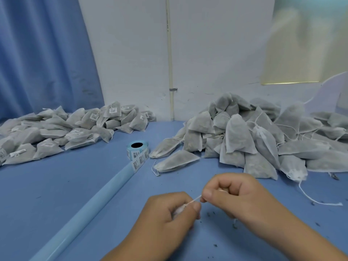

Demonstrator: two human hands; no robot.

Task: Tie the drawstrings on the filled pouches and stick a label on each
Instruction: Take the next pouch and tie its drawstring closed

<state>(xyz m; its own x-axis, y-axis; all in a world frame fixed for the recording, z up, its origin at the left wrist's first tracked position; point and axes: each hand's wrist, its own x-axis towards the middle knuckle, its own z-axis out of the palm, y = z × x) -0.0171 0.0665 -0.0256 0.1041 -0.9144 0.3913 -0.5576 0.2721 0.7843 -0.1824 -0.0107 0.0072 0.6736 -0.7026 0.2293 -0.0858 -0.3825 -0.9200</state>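
pouch [178, 210] neck bunched inside curled left hand [165, 221], near centre, anchoring it while right hand [233, 196] pinches drawstring [195, 199] taut, likely cinching before knotting.

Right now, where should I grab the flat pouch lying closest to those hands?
Probably by its gathered neck, the narrow end pointing toward the label roll. Come from the near left side: the pouch lies flat with its wide end toward the pile, and the drawstring loop hangs free there.
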